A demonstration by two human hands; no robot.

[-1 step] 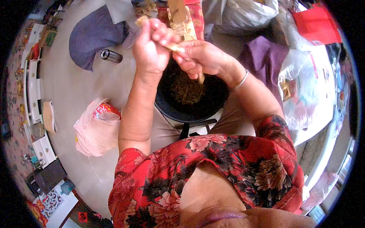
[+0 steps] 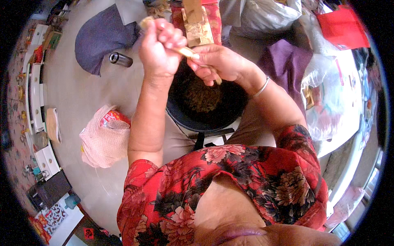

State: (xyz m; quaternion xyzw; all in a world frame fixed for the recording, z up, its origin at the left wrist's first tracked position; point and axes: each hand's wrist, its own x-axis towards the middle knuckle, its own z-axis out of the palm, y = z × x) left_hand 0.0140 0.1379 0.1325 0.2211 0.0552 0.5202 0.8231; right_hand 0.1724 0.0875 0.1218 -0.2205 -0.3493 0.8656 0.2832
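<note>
A pale yellow-tan strip (image 2: 184, 51), thin and slightly twisted, runs between my two hands; I cannot make out its material. My left hand (image 2: 162, 51) is closed round it, and one end sticks out above the thumb. My right hand (image 2: 223, 62) pinches it between thumb and fingers, while its other end shows below the curled fingers. Both hands are above a round black basin (image 2: 234, 104) between my knees. Brown, crumbly material (image 2: 201, 98) lies in its bottom. Just beyond the hands is a light wooden block (image 2: 199, 33) joined to a wooden bar, over red cloth.
On the floor at left are a dark blue cloth (image 2: 98, 39), a dark metal flask (image 2: 120, 59) lying on its side and a pink plastic bag (image 2: 104, 141). To the right lie a purple cloth (image 2: 285, 61), a clear plastic bag (image 2: 332, 98) and a red bag (image 2: 342, 26).
My left hand has shifted slightly left and up with the strip, and the strip's lower end has risen a little. My right hand stays nearly in place.
</note>
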